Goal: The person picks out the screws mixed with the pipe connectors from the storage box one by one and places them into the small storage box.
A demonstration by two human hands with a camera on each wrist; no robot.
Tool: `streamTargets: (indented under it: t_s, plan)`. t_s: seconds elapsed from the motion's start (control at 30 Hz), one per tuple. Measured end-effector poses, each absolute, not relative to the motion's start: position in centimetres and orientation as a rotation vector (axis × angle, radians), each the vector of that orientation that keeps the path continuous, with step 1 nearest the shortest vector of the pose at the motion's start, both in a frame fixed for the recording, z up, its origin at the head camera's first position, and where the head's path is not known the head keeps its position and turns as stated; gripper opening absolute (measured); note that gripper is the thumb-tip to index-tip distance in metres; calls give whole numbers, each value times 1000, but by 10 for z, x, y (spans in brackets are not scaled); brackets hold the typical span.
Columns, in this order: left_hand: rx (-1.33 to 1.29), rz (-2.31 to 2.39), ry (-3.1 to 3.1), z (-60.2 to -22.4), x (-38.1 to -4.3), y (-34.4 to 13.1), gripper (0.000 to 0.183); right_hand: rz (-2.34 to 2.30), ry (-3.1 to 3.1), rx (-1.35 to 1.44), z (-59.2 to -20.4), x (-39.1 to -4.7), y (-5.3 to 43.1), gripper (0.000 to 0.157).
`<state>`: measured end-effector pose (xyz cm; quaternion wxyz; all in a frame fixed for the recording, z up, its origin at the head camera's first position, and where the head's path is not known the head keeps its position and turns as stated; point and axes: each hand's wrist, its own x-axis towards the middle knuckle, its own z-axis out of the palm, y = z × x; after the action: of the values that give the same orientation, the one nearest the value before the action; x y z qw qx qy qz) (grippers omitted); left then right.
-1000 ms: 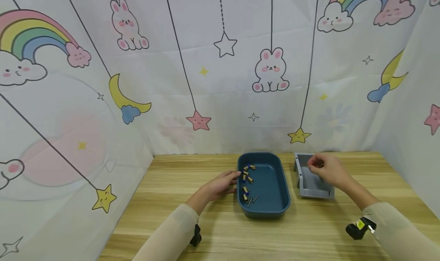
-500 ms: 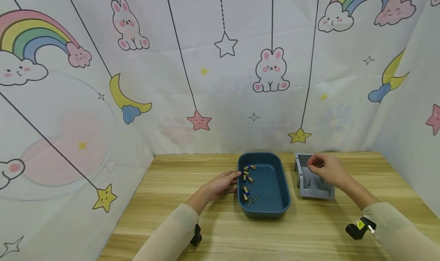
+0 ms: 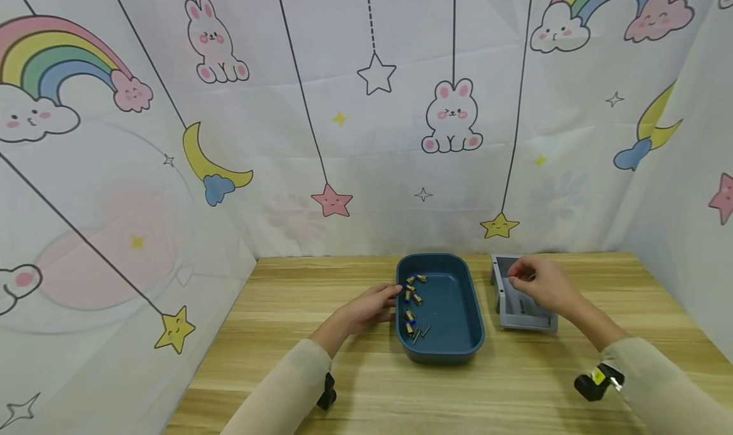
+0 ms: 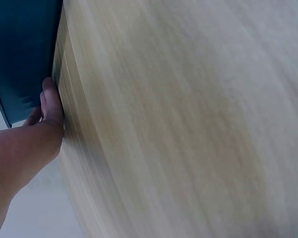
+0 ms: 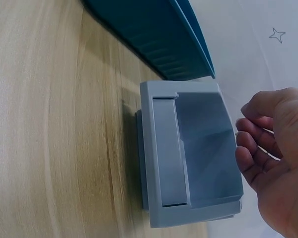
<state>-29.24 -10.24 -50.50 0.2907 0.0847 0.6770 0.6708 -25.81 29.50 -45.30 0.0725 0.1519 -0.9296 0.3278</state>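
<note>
My left hand (image 3: 366,308) rests against the left outer wall of a dark blue tray (image 3: 458,349), fingers fairly straight, with a fingertip at the rim. In the tray lie several brass fittings (image 3: 410,315) with blue rings and several thin metal pins (image 3: 425,332). My right hand (image 3: 544,283) hovers above a grey bin (image 3: 527,322), apart from it. Its fingers (image 5: 256,134) are curled, with the thumb close to the index fingertip. Whether anything small is between them cannot be made out. One thin metal pin (image 3: 522,306) lies in the bin.
Tray and bin stand side by side, a narrow strip of wooden table (image 3: 321,276) between them. A printed cloth (image 3: 401,231) closes off the back and sides. A black device (image 3: 594,384) is strapped to the right wrist, another (image 3: 326,393) to the left.
A pin has appeared in the grey bin and shifted slightly right. The right hand has moved a little left; the left hand has stayed in place at the tray.
</note>
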Motion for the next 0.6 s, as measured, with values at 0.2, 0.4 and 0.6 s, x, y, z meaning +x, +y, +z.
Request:
streamTargets:
  t_s: [0.2, 0.4, 0.6]
  plan:
    - [221, 1785, 1808, -505, -293, -102, 62, 969, -2804, 477, -452, -259, 291, 4]
    - [224, 1787, 1806, -506, -294, -101, 63, 955, -2785, 514, -449, -259, 286, 3]
    - [214, 1775, 1821, -506, -294, -103, 66, 976, -2779, 543, -448, -258, 279, 3]
